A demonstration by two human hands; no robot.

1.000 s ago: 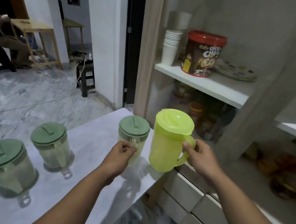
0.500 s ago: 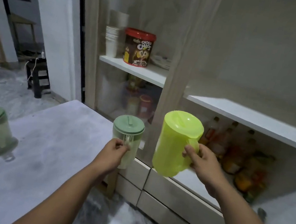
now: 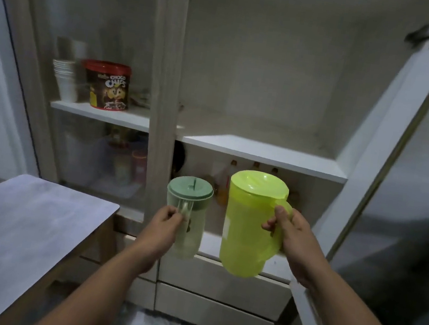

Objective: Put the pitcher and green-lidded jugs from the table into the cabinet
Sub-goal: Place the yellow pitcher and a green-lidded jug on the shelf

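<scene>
Left hand [image 3: 164,220]: grip closed around the handle of a small translucent jug with a dull green round lid [image 3: 187,208]; jug is upright, held in the air in front of the cabinet's centre post. Right hand [image 3: 290,236]: grip wrapped around the handle of a lime-yellow translucent plastic pitcher with matching lid [image 3: 250,223], tilted slightly, just beside the jug and not touching it. Both sit below the white middle shelf [image 3: 264,153], in front of the lower compartment, above the white drawers [image 3: 217,282]. Right glass cabinet door [image 3: 398,190] is swung open. Behind the shut left glass door: red-lidded brown Choco Chips tub [image 3: 107,85] next to a stack of white cups [image 3: 65,79]. Grey marbled surface [image 3: 11,229] at lower left. Blurred bottles [image 3: 225,183] behind the jugs.
</scene>
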